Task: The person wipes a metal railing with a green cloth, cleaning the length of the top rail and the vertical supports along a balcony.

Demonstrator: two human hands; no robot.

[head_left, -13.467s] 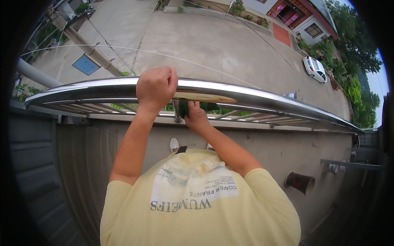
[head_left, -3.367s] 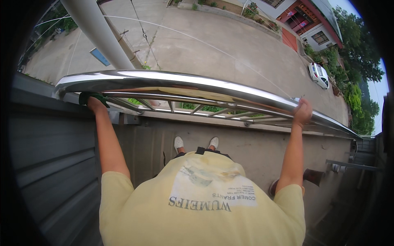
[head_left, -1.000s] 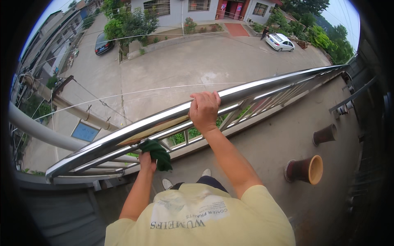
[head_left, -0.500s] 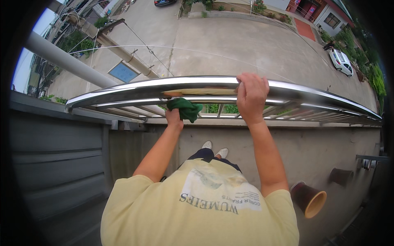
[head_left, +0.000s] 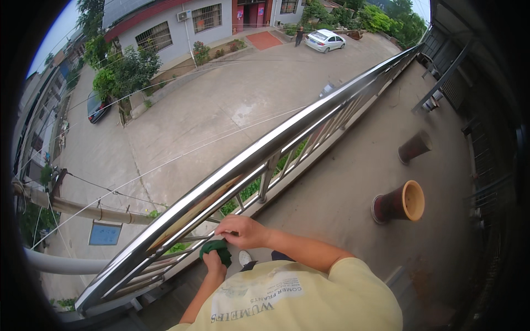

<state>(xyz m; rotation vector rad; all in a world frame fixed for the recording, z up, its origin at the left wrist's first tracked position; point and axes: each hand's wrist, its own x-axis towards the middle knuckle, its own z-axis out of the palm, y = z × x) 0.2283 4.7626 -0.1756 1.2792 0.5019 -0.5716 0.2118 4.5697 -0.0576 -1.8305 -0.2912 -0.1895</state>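
Note:
A crumpled dark green cloth [head_left: 217, 251] is bunched in my left hand [head_left: 213, 263], whose fingers are closed round it beside the lower bars of a metal railing [head_left: 265, 142]. Just above the cloth is my right hand [head_left: 242, 230]. Its fingers are bent in toward the thumb, close to the cloth's upper edge. Whether those fingertips pinch a bit of cloth or something else I cannot make out. The railing's shiny top rail runs from lower left to upper right, and neither hand is on it.
Two dark red, tapered pots stand on the concrete balcony floor to my right: a nearer pot [head_left: 395, 203] with a tan opening, and a farther pot [head_left: 415, 147]. Beyond the railing lie a paved yard [head_left: 221, 121], a white car [head_left: 326, 41] and a standing person [head_left: 299, 36]. Wires cross outside.
My view has turned to the right along the railing. My right hand has let go of the top rail and come down next to the green cloth, still in my left hand.

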